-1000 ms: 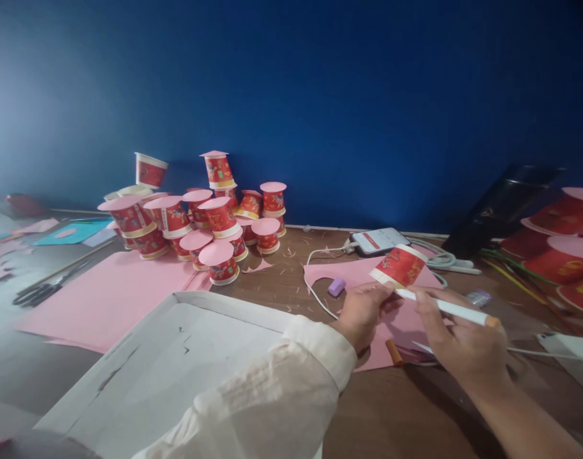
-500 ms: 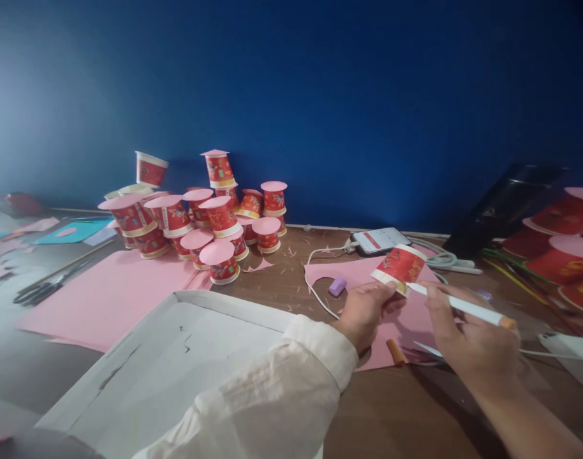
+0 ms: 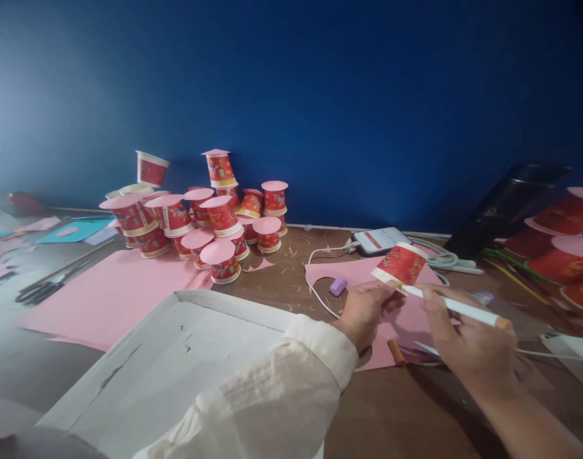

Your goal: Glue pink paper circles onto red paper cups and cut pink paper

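A red patterned paper cup (image 3: 402, 262) with white rims is tilted in my left hand (image 3: 368, 312), whose fingers are closed around its lower edge. My right hand (image 3: 468, 338) grips a white marker (image 3: 468, 309) with an orange end. The marker's tip meets the cup near its lower rim, close to my left fingers. Below both hands lies a cut sheet of pink paper (image 3: 330, 271). An orange marker cap (image 3: 395, 351) rests on that sheet, and a scissor blade (image 3: 426, 348) shows beside my right hand.
Several red cups (image 3: 224, 220) with pink discs are stacked at the left; more cups (image 3: 573, 255) stand far right. A phone (image 3: 382, 240) with a cable, a purple eraser (image 3: 338, 285), a white box lid (image 3: 157, 370), pink sheets (image 3: 114, 287), scissors (image 3: 47, 290) and a black cylinder (image 3: 506, 207) surround the hands.
The marker tip and my right hand have shifted slightly left along the cup's lower edge. The cup is turned a little, and my left hand stays in nearly the same place.
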A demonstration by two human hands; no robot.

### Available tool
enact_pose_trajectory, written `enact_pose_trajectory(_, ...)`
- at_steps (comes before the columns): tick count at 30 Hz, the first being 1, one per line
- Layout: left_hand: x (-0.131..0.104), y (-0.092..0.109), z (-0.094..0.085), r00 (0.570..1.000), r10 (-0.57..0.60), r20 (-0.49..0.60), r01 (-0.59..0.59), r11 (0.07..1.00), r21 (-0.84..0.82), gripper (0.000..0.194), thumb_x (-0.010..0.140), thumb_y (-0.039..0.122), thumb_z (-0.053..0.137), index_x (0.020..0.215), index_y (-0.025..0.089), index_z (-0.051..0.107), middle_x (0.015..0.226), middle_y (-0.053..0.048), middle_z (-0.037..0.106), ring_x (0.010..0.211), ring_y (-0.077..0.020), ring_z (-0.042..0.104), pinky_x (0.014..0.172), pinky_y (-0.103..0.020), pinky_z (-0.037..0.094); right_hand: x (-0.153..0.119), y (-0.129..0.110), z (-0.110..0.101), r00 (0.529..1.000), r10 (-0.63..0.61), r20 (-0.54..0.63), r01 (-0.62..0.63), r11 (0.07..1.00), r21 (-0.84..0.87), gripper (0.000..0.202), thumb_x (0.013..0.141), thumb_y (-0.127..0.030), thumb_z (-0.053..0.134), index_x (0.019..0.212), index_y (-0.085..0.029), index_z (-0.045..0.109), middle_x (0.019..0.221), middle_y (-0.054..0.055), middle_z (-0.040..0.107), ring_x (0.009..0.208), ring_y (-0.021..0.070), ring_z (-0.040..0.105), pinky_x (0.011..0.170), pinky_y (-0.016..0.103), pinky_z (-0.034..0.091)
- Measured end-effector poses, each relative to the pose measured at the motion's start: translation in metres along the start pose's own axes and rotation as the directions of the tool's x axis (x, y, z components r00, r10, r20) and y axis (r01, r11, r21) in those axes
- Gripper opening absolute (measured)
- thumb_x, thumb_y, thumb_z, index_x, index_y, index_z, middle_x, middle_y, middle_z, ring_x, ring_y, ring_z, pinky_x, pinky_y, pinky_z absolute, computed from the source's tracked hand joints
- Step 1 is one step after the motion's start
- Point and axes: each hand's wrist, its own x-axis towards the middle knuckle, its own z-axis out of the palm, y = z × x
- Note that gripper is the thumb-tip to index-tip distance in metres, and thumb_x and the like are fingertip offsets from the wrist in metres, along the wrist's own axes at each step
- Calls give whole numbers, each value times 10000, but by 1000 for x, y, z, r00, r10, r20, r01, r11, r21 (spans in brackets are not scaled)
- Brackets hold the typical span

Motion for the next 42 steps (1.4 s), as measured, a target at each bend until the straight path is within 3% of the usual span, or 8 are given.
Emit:
enact_pose_trajectory(4, 0, 1, 0, 1000, -25, -2, 25, 1000, 18, 322, 651, 347, 969, 768, 120, 772, 831, -89, 716, 861, -221, 683, 953, -396, 550, -1, 1, 0, 999, 31, -26, -31, 999, -18, 221, 1078, -282, 627, 1038, -175, 816, 943, 100, 853, 845, 238, 811, 773, 323, 597)
enact_pose_trajectory(10, 1, -1, -2, 1000, 3, 18, -3, 1000, 2, 285, 701, 346, 957, 750, 130, 778, 826, -85, 731, 826, -195, 674, 998, -396, 549, -1, -2, -1, 999, 19, 45, -21, 999, 42, 267, 1091, -335, 592, 999, -219, 813, 885, 62, 845, 776, 219, 798, 751, 303, 599)
enact_pose_trajectory(17, 2, -4, -3, 999, 29, 33, -28, 1000, -12, 357, 640, 382, 983, 797, 119, 800, 892, -112, 753, 851, -210, 675, 1003, -414, 546, 3, -5, -2, 999, 44, 11, -44, 999, -12, 262, 1084, -326, 594, 989, -211, 809, 882, 75, 849, 765, 234, 807, 724, 320, 601)
enact_pose_trajectory(32, 6, -8, -9, 997, 22, 69, -20, 1000, -23, 237, 786, 306, 916, 873, 107, 822, 939, -122, 782, 867, -202, 694, 1074, -420, 556, 2, -2, 0, 999, 26, 25, -26, 1000, -8, 309, 1097, -343, 575, 948, -201, 806, 836, 69, 838, 740, 218, 800, 690, 299, 587)
enact_pose_trajectory(42, 6, -7, -9, 998, 11, 55, -10, 1000, -20, 335, 699, 353, 985, 838, 111, 799, 933, -119, 754, 900, -227, 708, 1041, -430, 562, -1, 2, 1, 999, 45, 5, -45, 999, -18, 293, 1092, -336, 585, 1010, -176, 817, 894, 100, 843, 812, 244, 810, 732, 329, 591)
